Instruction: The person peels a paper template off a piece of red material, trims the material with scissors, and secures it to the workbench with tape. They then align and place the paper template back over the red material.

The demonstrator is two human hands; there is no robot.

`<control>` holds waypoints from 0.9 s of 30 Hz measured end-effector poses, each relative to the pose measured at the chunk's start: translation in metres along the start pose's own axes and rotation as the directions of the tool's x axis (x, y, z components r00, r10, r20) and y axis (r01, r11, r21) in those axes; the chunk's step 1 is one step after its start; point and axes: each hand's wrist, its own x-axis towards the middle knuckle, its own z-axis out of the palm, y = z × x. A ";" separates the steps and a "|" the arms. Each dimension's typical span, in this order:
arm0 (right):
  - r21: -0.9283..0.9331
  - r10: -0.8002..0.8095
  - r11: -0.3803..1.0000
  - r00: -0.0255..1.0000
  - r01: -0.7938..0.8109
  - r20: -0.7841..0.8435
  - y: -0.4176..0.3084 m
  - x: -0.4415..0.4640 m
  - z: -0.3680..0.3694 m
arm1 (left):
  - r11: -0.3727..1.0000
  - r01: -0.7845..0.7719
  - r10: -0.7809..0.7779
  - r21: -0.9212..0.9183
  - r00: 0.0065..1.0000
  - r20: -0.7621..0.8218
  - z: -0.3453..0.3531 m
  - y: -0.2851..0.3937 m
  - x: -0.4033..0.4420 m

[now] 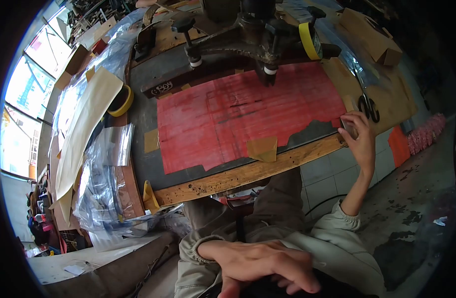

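A red sheet with dark streaks lies on a dark work board, its lower edge cut unevenly. Brown tape holds that edge down near the middle. At the sheet's right corner, my right hand has thumb and fingers closed around a small, flat, greyish piece at the board's edge; its kind is unclear. My left hand is raised in front of my body, close to the camera, fingers apart and nothing seen in it. Black-handled scissors lie just beyond my right hand.
Over the sheet's back edge stands a dark metal clamp frame with a yellow tape roll on it. Another yellow tape roll, clear plastic film and a cream sheet are at left. A cardboard box sits back right.
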 end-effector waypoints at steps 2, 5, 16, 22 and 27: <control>0.026 0.023 0.999 0.998 -0.022 -0.059 0.008 -0.002 -0.003 | 0.978 -0.157 0.157 -0.138 0.988 -0.013 0.011 -0.016 0.006; -0.039 -0.009 0.999 0.999 0.007 -0.048 0.004 -0.005 -0.001 | 0.926 -0.286 0.296 -0.245 0.955 0.004 0.018 -0.024 0.012; -0.222 0.132 0.962 0.983 -0.158 -0.128 -0.016 -0.001 0.023 | 0.828 -0.466 0.516 -0.313 0.851 0.099 0.010 -0.030 0.055; -0.244 0.171 0.949 0.977 -0.199 -0.131 -0.005 -0.001 0.017 | 0.951 -0.130 0.087 0.281 0.983 0.163 -0.036 -0.014 0.031; 0.059 0.224 0.975 0.954 -0.216 -0.199 0.005 0.014 -0.031 | -0.092 0.356 -0.196 0.930 0.909 -0.367 -0.057 -0.013 0.004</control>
